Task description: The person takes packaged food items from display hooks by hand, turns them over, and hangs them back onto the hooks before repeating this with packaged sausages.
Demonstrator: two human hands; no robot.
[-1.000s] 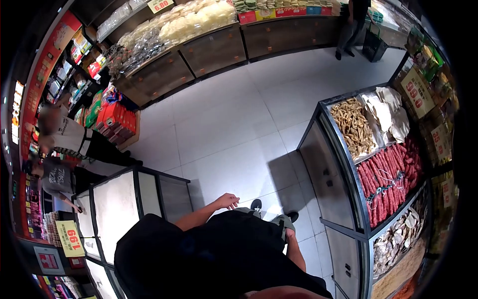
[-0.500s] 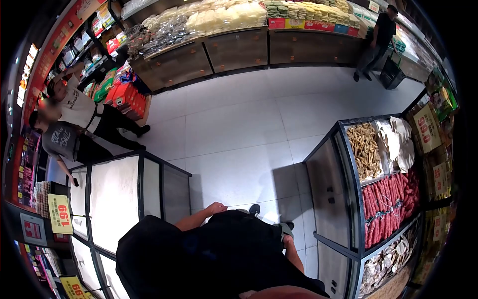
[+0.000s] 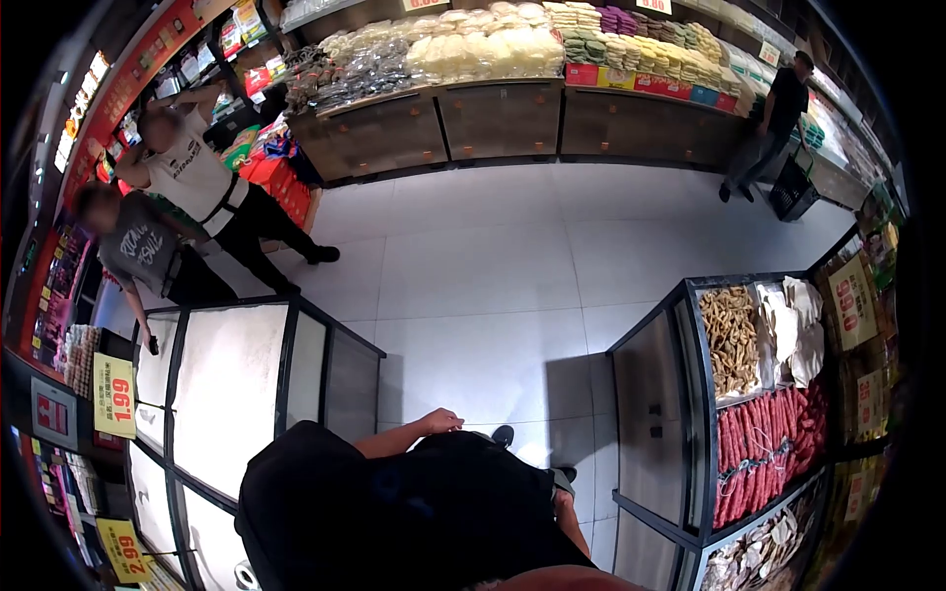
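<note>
My left hand [image 3: 440,422] hangs in front of my dark shirt [image 3: 424,502], above the floor, with its fingers loosely curled together. No object shows in it, and it touches nothing that I can see. Low at my other side, my right hand [image 3: 565,504] is partly covered by my body, and its fingers are hidden. Nearest to the left hand is a stand of white-filled bins [image 3: 229,384]. To the right of my right hand stands a dark-framed display case [image 3: 655,404].
Red sausages [image 3: 754,448], dried brown goods [image 3: 729,330] and white dried sheets [image 3: 791,330] fill the case. A counter [image 3: 503,118] with packaged goods runs along the back. Two people [image 3: 187,182] stand at left; another person [image 3: 783,108] has a black basket [image 3: 793,187]. Pale tiled floor [image 3: 483,256] lies ahead.
The view has shifted, so the back counter sits lower and further right. My left hand appears slightly further right. The white-shirted person at left has both arms raised near the head.
</note>
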